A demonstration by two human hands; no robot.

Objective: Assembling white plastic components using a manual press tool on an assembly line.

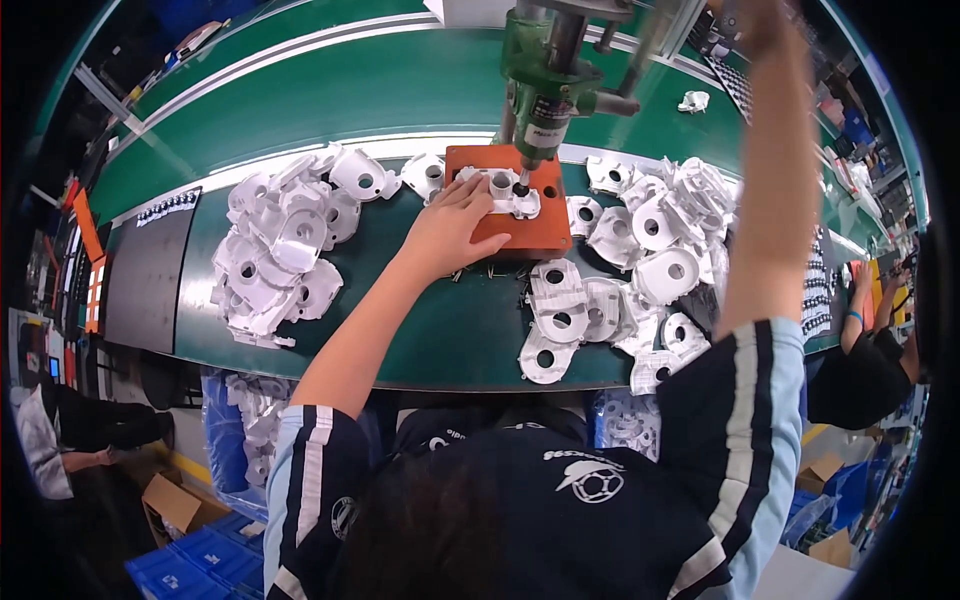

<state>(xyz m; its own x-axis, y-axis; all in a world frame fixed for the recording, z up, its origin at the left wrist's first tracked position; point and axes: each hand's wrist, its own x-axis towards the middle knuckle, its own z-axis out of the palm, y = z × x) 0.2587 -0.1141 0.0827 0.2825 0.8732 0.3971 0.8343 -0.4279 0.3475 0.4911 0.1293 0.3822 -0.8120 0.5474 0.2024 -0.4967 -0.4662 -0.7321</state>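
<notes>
White moulded housing [503, 194] on orange fixture block [520, 238], under green press [540, 92].
Irregular outline, round raised boss with a hole, rounded lobe at right; spindle [526, 173] down at a dark spot on its right part, contact unclear. Left hand [462, 222] flat, open, fingers over its left end, thumb out over the block. Right hand [768, 22] raised at upper edge, blurred, can't tell grip. Left heap [290, 240] and right heap [650, 228] of similar white parts on green table [420, 335].

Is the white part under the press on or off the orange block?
On: the orange block shows around the part; the left hand lies over one end.
</notes>
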